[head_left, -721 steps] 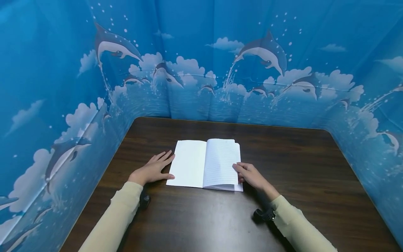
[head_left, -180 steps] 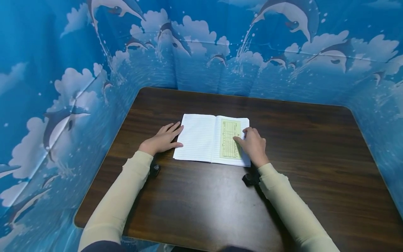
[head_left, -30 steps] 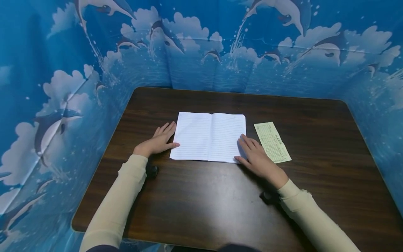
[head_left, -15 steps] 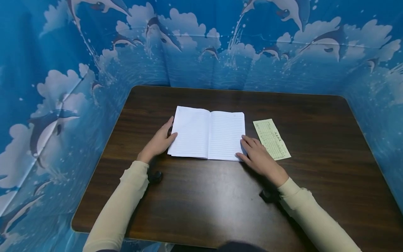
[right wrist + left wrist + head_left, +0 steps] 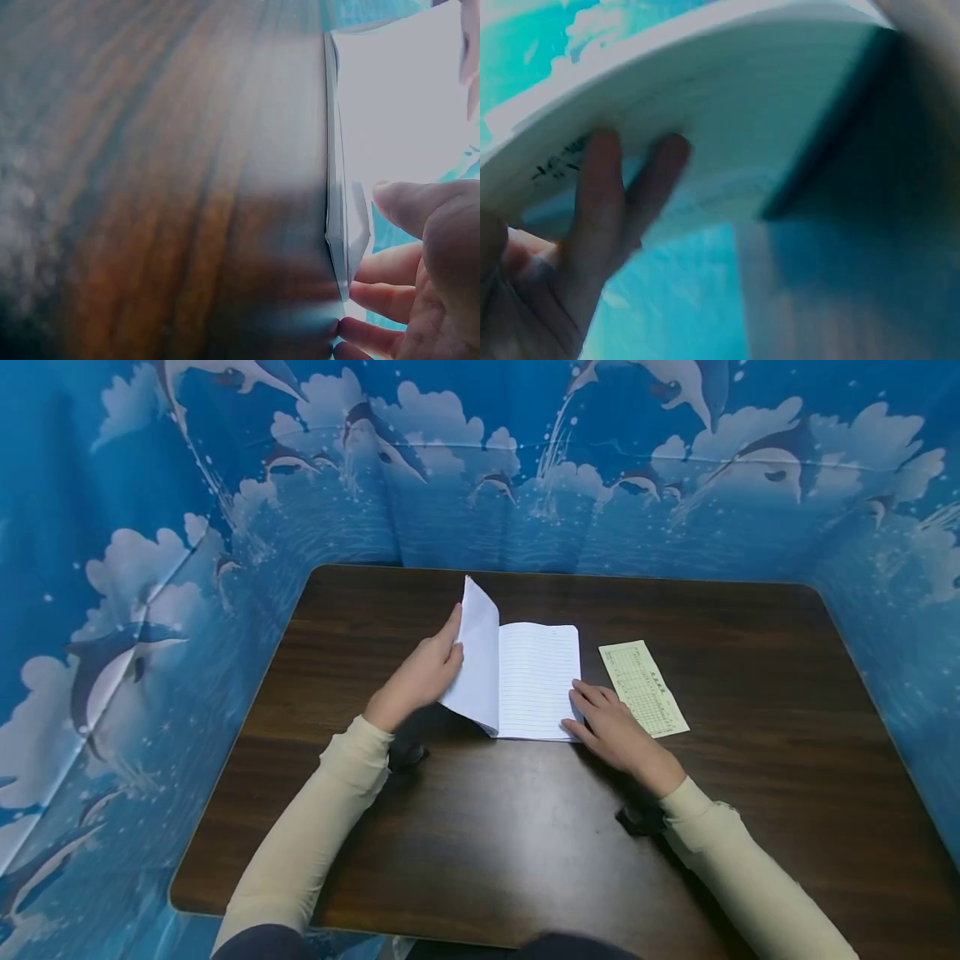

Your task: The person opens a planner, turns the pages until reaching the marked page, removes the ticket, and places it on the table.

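Note:
An open notebook [image 5: 538,681] with lined white pages lies on the table, its left half raised and standing steeply from the spine. My left hand [image 5: 420,677] grips that raised half at its outer edge, thumb on the page side. In the left wrist view, two of its fingers press the outside of the cover [image 5: 720,127], which bears dark writing. My right hand [image 5: 618,739] rests at the notebook's lower right edge with fingers extended. The right wrist view shows its thumb [image 5: 409,206] over the page. Just right of the notebook is a pale green printed slip [image 5: 647,689].
The dark wood-grain table [image 5: 480,835] has rounded corners. Behind it and along its left and right sides hangs a blue curtain [image 5: 450,518] printed with dolphins and clouds. A dark device [image 5: 639,820] is worn at the right wrist.
Earlier the green slip lay on the right page; now it is beside the notebook. In the last second my left hand has gripped the left half and lifted it rightward. The right hand stayed put.

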`<state>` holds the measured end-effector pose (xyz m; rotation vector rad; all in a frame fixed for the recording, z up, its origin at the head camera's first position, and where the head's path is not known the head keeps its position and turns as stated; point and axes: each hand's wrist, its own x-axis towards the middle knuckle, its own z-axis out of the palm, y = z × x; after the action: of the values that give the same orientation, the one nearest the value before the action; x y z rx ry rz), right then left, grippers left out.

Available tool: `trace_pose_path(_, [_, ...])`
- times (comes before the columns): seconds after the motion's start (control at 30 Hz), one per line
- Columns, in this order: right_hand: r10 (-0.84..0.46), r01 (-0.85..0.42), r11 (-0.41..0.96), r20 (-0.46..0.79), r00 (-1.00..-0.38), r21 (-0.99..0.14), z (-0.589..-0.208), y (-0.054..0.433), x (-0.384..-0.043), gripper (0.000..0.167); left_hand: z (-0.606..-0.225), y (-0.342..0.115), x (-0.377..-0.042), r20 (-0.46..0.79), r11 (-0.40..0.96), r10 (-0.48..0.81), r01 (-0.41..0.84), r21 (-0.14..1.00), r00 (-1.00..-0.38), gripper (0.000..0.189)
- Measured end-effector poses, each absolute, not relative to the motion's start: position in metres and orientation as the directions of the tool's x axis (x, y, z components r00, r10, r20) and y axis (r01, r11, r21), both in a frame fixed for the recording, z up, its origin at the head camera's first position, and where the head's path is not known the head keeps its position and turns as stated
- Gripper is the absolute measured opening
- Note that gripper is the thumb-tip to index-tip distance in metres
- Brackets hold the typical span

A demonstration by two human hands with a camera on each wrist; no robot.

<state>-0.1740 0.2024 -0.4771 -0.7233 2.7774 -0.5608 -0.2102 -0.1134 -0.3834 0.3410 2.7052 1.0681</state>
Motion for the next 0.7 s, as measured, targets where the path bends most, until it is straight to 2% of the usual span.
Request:
trace_pose_path(0.2, [-0.508,-0.426,0.806,-0.11,-0.855,-0.411,-0.476,0.202,-0.175,0.065,-0.361,-0.061,-0.219,-0.232,0.868,0.308,0.172,0.465,-0.923,0.066])
trace_pose_path(0.37, [-0.518,-0.431,0.799,-0.115,-0.848,-0.418,-0.478,0.205,-0.177,0.064,-0.352,-0.018,-0.223,-0.326,0.929,0.308,0.209,0.304,-0.894,0.069])
trace_pose_path(0.57, [-0.541,-0.457,0.772,-0.08,-0.837,-0.442,-0.478,0.21,-0.177,0.063,-0.361,0.025,-0.224,-0.333,0.956,0.292,0.267,0.119,-0.897,0.07])
trace_pose_path(0.7, [-0.551,-0.499,0.768,-0.017,-0.834,-0.402,-0.477,0.217,-0.174,0.062,-0.375,0.058,-0.224,-0.358,0.97,0.236,0.243,0.027,-0.903,0.068])
